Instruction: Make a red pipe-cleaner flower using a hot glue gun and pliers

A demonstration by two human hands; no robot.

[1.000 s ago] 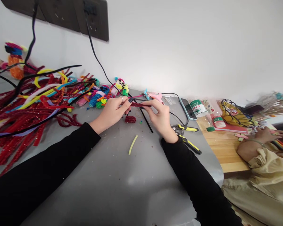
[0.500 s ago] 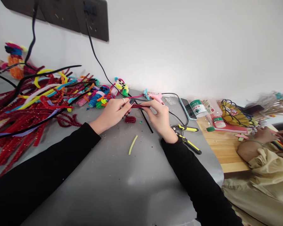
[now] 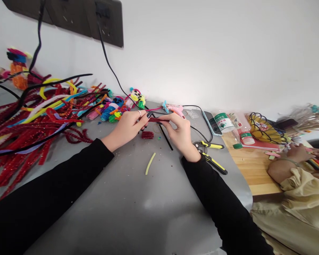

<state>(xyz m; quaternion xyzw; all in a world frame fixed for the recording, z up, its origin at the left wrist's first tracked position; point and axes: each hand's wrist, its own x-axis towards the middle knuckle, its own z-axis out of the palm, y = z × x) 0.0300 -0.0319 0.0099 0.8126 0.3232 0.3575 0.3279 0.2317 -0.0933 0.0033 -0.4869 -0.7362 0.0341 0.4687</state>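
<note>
Both hands meet over the grey table (image 3: pixel 117 198), stretching a dark red pipe cleaner (image 3: pixel 158 120) between them. My left hand (image 3: pixel 128 128) pinches its left end between thumb and fingers. At the other end my right hand (image 3: pixel 178 132) grips it, fingers closed. Just below my left fingertips lies a short, dark red fuzzy coil (image 3: pixel 147 135); whether it joins the held piece I cannot tell. Nearer to me rests a short pale yellow pipe cleaner piece (image 3: pixel 150 163). A black pipe cleaner (image 3: pixel 166 137) runs under my hands.
Left is a pile of red and coloured pipe cleaners (image 3: pixel 42 131); small fuzzy figures (image 3: pixel 114 108) sit behind it. Yellow-and-black pliers (image 3: pixel 212 159) lie beside my right wrist, with a pink glue gun (image 3: pixel 175 109), phone (image 3: pixel 212 123) and bottles (image 3: pixel 225 124) beyond. A co-worker's hands (image 3: pixel 300 154) are at right.
My hands keep nearly the same pose and hold on the red pipe cleaner. The view shifts very slightly, and the co-worker's hands move a little.
</note>
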